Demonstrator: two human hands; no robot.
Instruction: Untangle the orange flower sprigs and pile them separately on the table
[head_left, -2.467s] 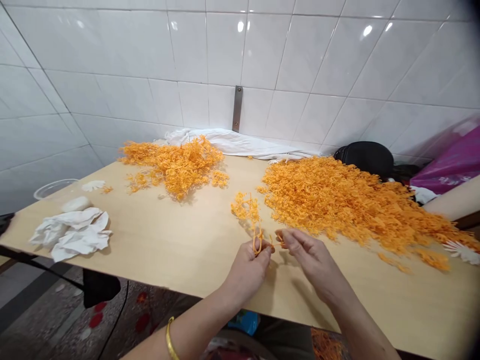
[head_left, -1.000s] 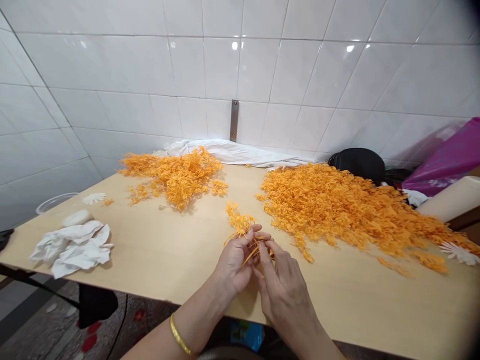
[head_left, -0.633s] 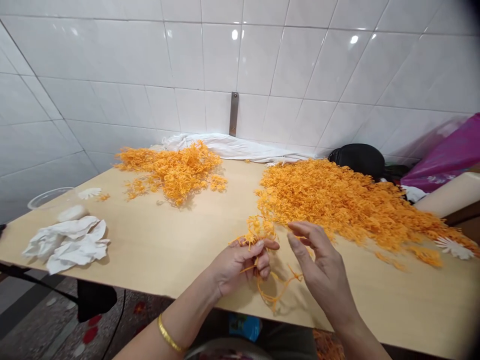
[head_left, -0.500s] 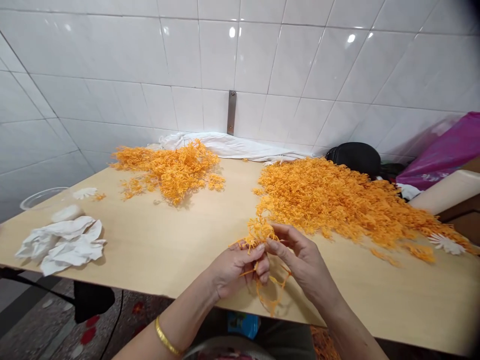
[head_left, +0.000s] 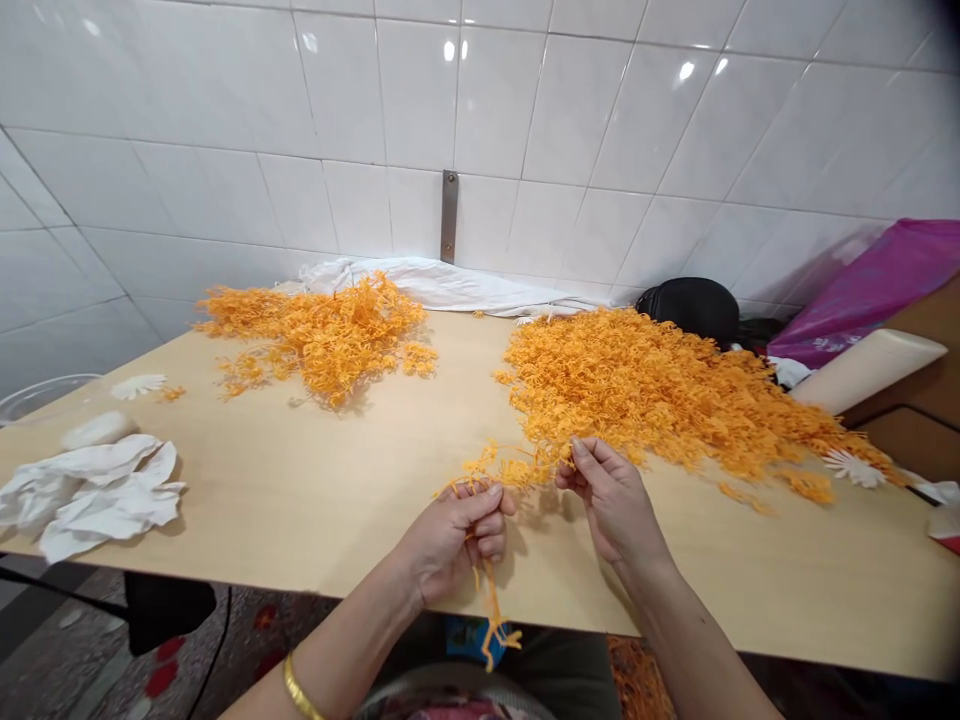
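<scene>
My left hand is closed on a tangle of thin orange plastic sprigs, near the table's front edge. One branched orange strand hangs below its fingers, past the table edge. My right hand pinches the other end of the stretched tangle between thumb and forefinger. Just behind my right hand spreads a large heap of orange sprigs. A smaller orange heap lies at the back left, with a few sprigs apart from it.
On the left lie crumpled white cloths and a white petalled piece. A black case, a purple bag and a pale roll stand at the back right. White fabric runs along the tiled wall.
My hands were close together and have drawn apart, stretching the orange tangle between them. The looped strand under my left hand now hangs straighter. The view has shifted slightly to the right.
</scene>
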